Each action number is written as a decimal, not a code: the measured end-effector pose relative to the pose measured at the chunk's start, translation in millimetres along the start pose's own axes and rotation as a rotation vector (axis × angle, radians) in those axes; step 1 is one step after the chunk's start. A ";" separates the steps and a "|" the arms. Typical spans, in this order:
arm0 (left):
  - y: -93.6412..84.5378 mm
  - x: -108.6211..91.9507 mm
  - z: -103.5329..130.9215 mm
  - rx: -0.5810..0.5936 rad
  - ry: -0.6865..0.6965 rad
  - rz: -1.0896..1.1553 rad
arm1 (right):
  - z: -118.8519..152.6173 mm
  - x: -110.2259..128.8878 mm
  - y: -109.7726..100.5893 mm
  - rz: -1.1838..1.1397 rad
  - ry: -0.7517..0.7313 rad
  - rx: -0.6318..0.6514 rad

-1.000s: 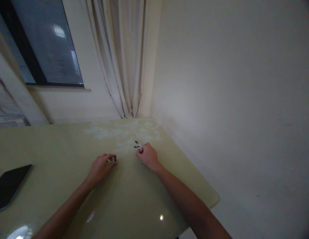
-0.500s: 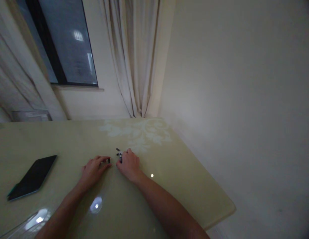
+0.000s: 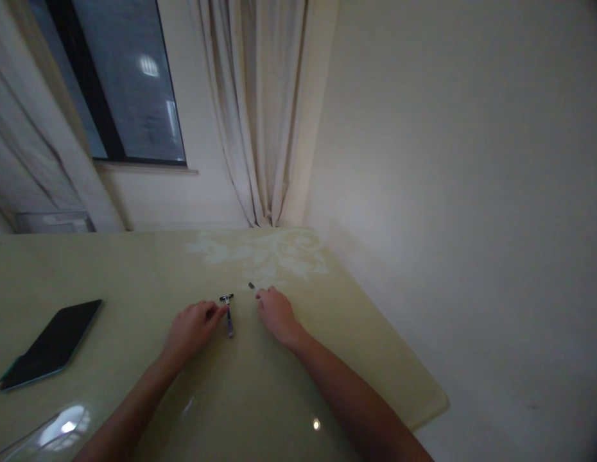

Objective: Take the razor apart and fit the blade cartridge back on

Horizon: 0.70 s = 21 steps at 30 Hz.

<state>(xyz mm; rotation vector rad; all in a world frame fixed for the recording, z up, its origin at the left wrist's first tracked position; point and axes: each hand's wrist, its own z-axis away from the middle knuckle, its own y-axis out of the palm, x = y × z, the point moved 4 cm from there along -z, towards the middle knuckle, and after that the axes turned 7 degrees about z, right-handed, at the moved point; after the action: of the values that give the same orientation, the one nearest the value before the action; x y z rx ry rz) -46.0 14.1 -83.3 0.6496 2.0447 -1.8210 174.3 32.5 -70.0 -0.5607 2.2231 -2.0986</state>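
Note:
My left hand (image 3: 195, 326) is closed, its thumb and fingertips pinching the handle of a razor (image 3: 230, 324). The razor stands out past the fingertips, its dark T-shaped head toward the far side and its purplish handle toward me. Right of it, my right hand (image 3: 278, 316) rests low over the table with fingers partly bent and nothing visible in them. A small dark piece (image 3: 251, 285) lies just beyond its fingertips, apart from them as far as I can see. Its exact kind is too small to tell.
The glossy pale table (image 3: 375, 359) has a white floral pattern and a rounded right corner. A flat black tablet-like object (image 3: 52, 345) lies at the left. Behind the table are a curtain (image 3: 262, 115) and a window (image 3: 129, 83); a wall (image 3: 452, 192) runs along the right.
The razor has passed from my right hand to my left. My right hand has shifted right, beside the small dark piece. The dark bit pinched in my left fingers earlier no longer shows there.

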 end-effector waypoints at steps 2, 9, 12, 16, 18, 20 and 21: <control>2.7 -14.8 0.7 0.040 -0.084 -0.102 | 0.9 2.4 3.0 -0.001 -0.003 -0.008; 10.4 -31.0 -7.3 0.035 -0.189 -0.160 | -9.1 17.5 12.8 -0.098 -0.055 -0.034; 11.4 -34.9 -8.8 -0.005 -0.179 -0.150 | -16.3 16.9 13.3 -0.193 -0.058 -0.052; 4.5 -51.4 -14.0 -0.117 -0.116 -0.115 | -33.3 7.7 4.8 -0.403 -0.038 -0.115; 1.0 -65.2 -19.8 -0.182 -0.046 -0.089 | -44.1 3.8 -2.0 -0.546 -0.057 -0.130; -0.7 -80.7 -26.8 -0.238 0.037 -0.052 | -53.3 2.6 -8.7 -0.696 -0.118 -0.112; -0.8 -88.2 -30.4 -0.261 0.078 -0.026 | -56.8 1.9 -12.4 -0.765 -0.143 -0.112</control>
<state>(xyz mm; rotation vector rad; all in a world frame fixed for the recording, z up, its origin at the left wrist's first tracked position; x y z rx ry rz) 29.7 33.7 -32.4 0.6301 2.2991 -1.5260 160.3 86.2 -52.5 -1.7352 2.2685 -2.0849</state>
